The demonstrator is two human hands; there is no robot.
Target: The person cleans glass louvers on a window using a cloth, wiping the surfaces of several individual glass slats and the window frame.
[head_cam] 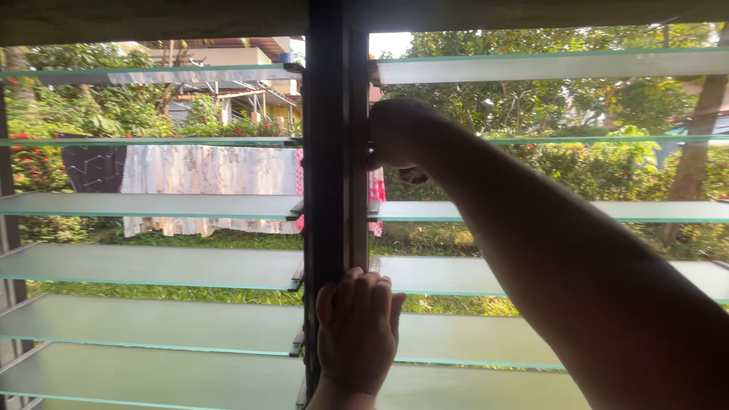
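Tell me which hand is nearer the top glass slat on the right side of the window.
Right. The right hand grips the centre frame just below that top slat. The left hand holds the frame several slats lower.

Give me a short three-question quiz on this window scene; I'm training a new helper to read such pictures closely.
1. True or false: the glass louvre slats are tilted open, so the garden shows between them.
2. Where does the left hand rest? A) on the dark centre post B) on the hanging laundry C) on a tree trunk
3. Fill in: the right hand is raised to the right side of the centre post, ______ than the left hand.

Key: 1 true. 2 A. 3 higher.
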